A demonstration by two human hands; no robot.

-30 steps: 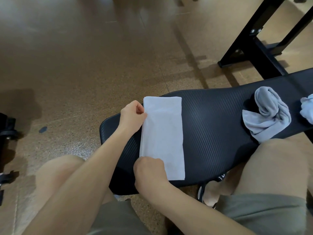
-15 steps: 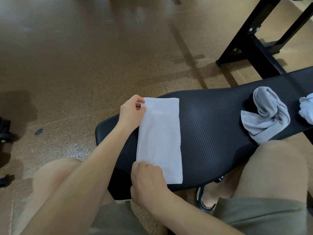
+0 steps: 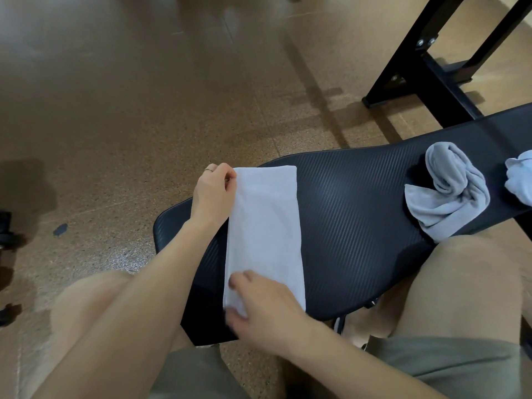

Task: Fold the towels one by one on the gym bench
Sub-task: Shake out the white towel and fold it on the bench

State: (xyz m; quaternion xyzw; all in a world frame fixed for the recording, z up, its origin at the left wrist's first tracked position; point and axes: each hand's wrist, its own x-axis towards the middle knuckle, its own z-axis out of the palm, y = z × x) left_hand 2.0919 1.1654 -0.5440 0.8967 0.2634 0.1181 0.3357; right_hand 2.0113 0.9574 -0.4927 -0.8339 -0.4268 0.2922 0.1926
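Since half a second ago the right hand (image 3: 264, 306) has opened up: earlier it was knuckled over the near corner of the folded white rectangular towel (image 3: 266, 226), now its fingers are spread, thumb under the near left corner and fingers (image 3: 244, 276) on top, pinching that corner; slightly motion-blurred. The left hand (image 3: 214, 191) is about where it was, pinching the far left corner of the towel between thumb and curled fingers; a thin ring (image 3: 209, 169) shows on one finger. The towel's left long edge looks slightly lifted and pulled in compared with before; the strip lies lengthwise between the two hands, across the black ribbed padded gym bench (image 3: 359, 214), near its rounded end.

To the right of both hands, well apart from the white towel, a crumpled grey towel (image 3: 449, 194) sits on the bench pad, and beyond it a pale blue-white cloth (image 3: 519, 180) cut by the frame edge. Both unchanged.

Bare knees and olive shorts (image 3: 449, 367) straddle the bench below the hands. Floor is brown speckled rubber (image 3: 129, 125), glossy further off. A black steel rack frame (image 3: 414, 79) stands far right beyond the bench. Dark equipment bits (image 3: 5, 226) sit on the floor left of the left hand.
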